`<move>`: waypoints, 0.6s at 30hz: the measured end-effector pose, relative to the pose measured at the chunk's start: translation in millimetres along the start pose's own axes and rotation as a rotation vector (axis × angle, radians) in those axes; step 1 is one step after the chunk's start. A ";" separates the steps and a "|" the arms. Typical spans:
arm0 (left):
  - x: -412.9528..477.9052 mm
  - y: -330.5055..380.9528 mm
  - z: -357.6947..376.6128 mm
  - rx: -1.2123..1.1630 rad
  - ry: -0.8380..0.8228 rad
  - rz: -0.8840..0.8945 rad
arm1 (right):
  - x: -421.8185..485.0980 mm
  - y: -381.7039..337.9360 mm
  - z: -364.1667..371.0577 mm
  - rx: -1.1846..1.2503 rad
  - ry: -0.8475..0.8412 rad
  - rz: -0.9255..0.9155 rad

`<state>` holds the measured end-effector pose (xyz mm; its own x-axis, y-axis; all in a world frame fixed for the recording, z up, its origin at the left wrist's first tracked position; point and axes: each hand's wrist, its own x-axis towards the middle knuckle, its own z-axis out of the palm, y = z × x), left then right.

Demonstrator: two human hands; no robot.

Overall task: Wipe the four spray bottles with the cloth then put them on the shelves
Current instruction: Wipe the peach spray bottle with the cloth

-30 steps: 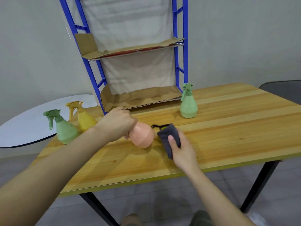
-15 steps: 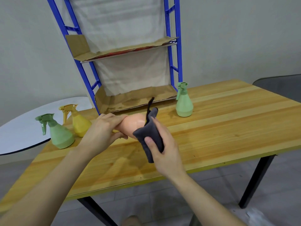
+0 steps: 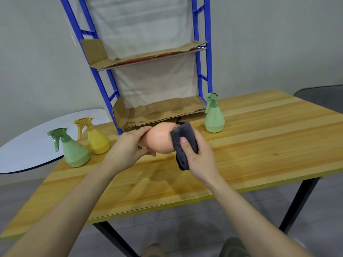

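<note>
Wooden table (image 3: 259, 145): left hand (image 3: 128, 149) gripping light, smooth peach bottle (image 3: 159, 140) by its neck; right hand (image 3: 198, 154) pinching soft cloth (image 3: 182, 141) against its base.

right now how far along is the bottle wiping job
Done: nothing shelved; upper shelf and lower shelf carry no bottles. In hand: left hand grips the peach bottle sideways, right hand holds the dark cloth against it. Left: yellow bottle, left green bottle and right green bottle stand on the table, unshelved.

Left grip (image 3: 128, 148), right grip (image 3: 201, 155), both curled
</note>
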<state>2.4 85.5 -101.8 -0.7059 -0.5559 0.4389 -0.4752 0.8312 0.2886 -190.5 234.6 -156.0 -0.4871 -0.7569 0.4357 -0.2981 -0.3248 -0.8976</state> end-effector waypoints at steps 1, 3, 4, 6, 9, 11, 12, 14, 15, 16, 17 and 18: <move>0.3 1.5 3.0 -0.035 0.010 -0.006 | -1.7 0.5 -1.9 -0.053 0.000 -0.076; -1.6 2.0 9.6 -0.118 0.017 -0.022 | -3.8 -3.4 -6.4 -0.136 -0.007 -0.200; -3.0 1.5 12.6 -0.167 0.011 -0.034 | -3.8 -6.6 -9.4 -0.181 -0.022 -0.270; -6.7 -1.9 18.8 -0.238 0.020 -0.042 | -1.7 -14.0 -14.2 -0.289 -0.068 -0.405; -12.4 -1.2 26.5 -0.353 0.083 -0.034 | 9.4 -28.8 -18.9 -0.396 -0.130 -0.496; -16.4 2.9 32.0 -0.469 0.119 -0.069 | 20.6 -41.6 -20.3 -0.438 -0.171 -0.466; -17.9 4.9 34.5 -0.508 0.134 -0.101 | 26.1 -47.3 -19.4 -0.447 -0.174 -0.411; -19.9 4.1 38.6 -0.561 0.163 -0.169 | 36.7 -52.0 -16.0 -0.451 -0.136 -0.264; -20.9 1.4 40.2 -0.576 0.171 -0.194 | 37.9 -51.8 -14.8 -0.461 -0.110 -0.211; -22.4 -0.1 41.1 -0.586 0.166 -0.208 | 34.3 -50.4 -14.2 -0.493 -0.100 -0.217; -23.7 -0.5 42.1 -0.588 0.156 -0.211 | 28.3 -47.4 -13.9 -0.538 -0.106 -0.281; -24.6 -0.1 43.5 -0.592 0.141 -0.215 | 21.6 -46.9 -13.5 -0.591 -0.139 -0.380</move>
<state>-3.0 98.9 -149.7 -0.5325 -0.7377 0.4150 -0.1992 0.5857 0.7856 -198.2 241.2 -103.6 -0.1639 -0.7307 0.6628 -0.8402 -0.2487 -0.4819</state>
